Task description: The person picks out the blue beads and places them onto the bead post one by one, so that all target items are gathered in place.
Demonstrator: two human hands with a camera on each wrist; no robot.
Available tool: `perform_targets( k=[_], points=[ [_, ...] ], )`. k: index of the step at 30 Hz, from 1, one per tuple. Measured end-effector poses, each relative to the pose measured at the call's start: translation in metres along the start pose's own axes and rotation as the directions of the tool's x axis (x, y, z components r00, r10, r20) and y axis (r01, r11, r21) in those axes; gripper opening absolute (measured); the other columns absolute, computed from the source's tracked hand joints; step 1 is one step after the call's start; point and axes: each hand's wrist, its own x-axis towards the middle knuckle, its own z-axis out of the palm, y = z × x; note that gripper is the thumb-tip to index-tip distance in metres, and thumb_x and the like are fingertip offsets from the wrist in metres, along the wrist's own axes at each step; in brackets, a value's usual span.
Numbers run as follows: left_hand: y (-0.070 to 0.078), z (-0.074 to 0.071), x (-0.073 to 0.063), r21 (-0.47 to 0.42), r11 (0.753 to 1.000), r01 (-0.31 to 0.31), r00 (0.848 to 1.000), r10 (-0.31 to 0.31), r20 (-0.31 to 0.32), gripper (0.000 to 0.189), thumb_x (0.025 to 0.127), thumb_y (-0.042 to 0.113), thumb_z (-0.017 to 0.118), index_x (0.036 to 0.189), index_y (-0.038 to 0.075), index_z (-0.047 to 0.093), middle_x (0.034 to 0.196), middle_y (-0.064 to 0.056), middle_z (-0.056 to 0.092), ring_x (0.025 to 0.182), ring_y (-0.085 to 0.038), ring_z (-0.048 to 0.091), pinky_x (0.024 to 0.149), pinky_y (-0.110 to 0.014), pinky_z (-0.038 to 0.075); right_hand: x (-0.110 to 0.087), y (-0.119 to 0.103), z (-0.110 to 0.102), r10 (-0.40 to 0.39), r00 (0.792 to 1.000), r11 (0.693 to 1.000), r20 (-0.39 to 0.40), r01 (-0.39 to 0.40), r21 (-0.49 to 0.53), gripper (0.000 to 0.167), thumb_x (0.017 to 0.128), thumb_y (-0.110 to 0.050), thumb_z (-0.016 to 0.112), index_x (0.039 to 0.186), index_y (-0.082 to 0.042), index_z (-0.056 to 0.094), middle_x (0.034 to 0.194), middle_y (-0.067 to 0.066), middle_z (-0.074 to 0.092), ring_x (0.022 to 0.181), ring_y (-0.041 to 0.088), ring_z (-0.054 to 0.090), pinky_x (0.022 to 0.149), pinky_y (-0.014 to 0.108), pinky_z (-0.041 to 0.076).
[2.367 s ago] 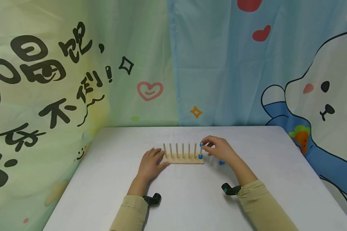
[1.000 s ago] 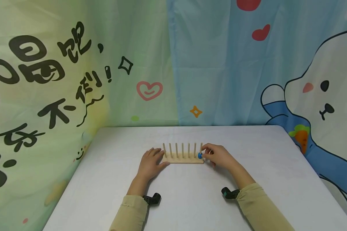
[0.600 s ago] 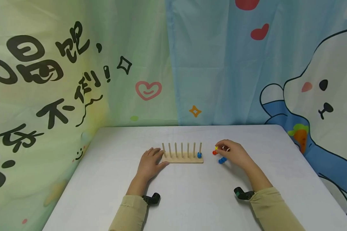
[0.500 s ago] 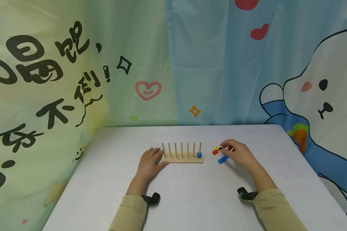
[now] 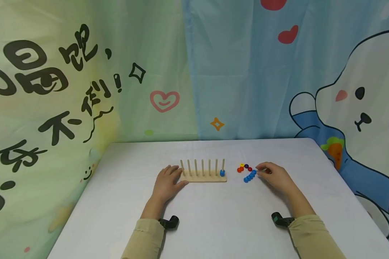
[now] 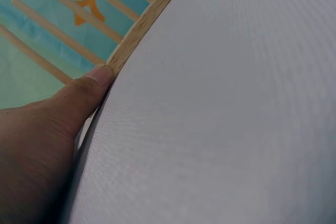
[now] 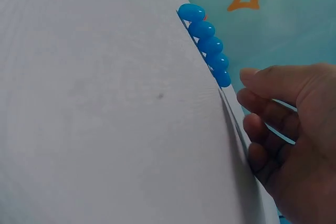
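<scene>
My left hand (image 5: 168,182) holds the left end of a wooden peg board (image 5: 204,178). Its thumb lies at the front edge, seen pressing the base (image 6: 137,31) in the left wrist view, while the other fingers reach round the end and are partly hidden. Blue beads (image 5: 222,173) sit low on the rightmost peg; the other pegs are bare. My right hand (image 5: 276,177) hovers just right of a slanting row of loose blue beads (image 5: 250,176). In the right wrist view its loosely bent fingers are apart from the blue beads (image 7: 210,45) and hold nothing.
Behind the blue row lie red beads (image 5: 240,169), a yellow bead (image 5: 242,165), a dark purple bead (image 5: 246,166) and a dark red bead (image 5: 250,169). All rest on the white tabletop (image 5: 214,223). A printed curtain (image 5: 227,72) hangs behind the table's far edge.
My right hand lowered a blue bead down the rightmost peg, let go, and moved right past the coloured beads to the end of the blue row. My left hand stayed at the board.
</scene>
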Motion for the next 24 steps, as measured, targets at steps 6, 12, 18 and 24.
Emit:
perform_targets(
  k=[6,12,18,24],
  points=[
    [0.001,-0.001,0.001,0.000,1.000,-0.012,1.000,0.012,-0.003,0.061,0.089,0.055,0.066,0.138,0.018,0.059,0.144,-0.007,0.055,0.140,-0.038,0.042,0.118,-0.055,0.033,0.002,0.006,0.004,-0.034,0.999,0.999,-0.038,0.034,-0.012,0.027,0.095,-0.022,0.066,0.120,-0.009,0.066,0.119,0.015,0.064,0.099,0.028,0.057,0.084,0.042,0.051],
    [-0.002,-0.001,0.001,0.014,1.000,0.000,1.000,0.000,0.004,0.062,0.089,0.056,0.065,0.138,0.019,0.059,0.143,-0.007,0.055,0.140,-0.037,0.042,0.119,-0.054,0.033,0.007,0.005,0.008,-0.068,0.997,0.996,-0.023,0.066,-0.056,0.027,0.094,-0.020,0.067,0.119,-0.008,0.069,0.115,0.014,0.063,0.097,0.026,0.056,0.084,0.041,0.050],
    [0.000,0.000,0.000,-0.001,1.000,-0.018,1.000,0.018,-0.015,0.061,0.090,0.055,0.065,0.138,0.018,0.059,0.143,-0.007,0.056,0.140,-0.038,0.043,0.118,-0.055,0.033,0.009,0.006,0.011,-0.046,0.998,0.997,-0.031,0.044,-0.063,0.028,0.094,-0.021,0.068,0.120,-0.010,0.069,0.112,0.013,0.061,0.098,0.028,0.056,0.088,0.046,0.052],
    [0.002,-0.002,-0.001,0.003,1.000,-0.009,1.000,0.009,-0.008,0.061,0.089,0.055,0.066,0.137,0.018,0.060,0.143,-0.007,0.056,0.140,-0.038,0.042,0.119,-0.054,0.033,0.007,0.007,0.013,-0.059,0.997,0.996,-0.044,0.056,-0.062,0.027,0.093,-0.022,0.069,0.118,-0.011,0.070,0.111,0.013,0.062,0.101,0.029,0.059,0.091,0.051,0.052]
  ],
)
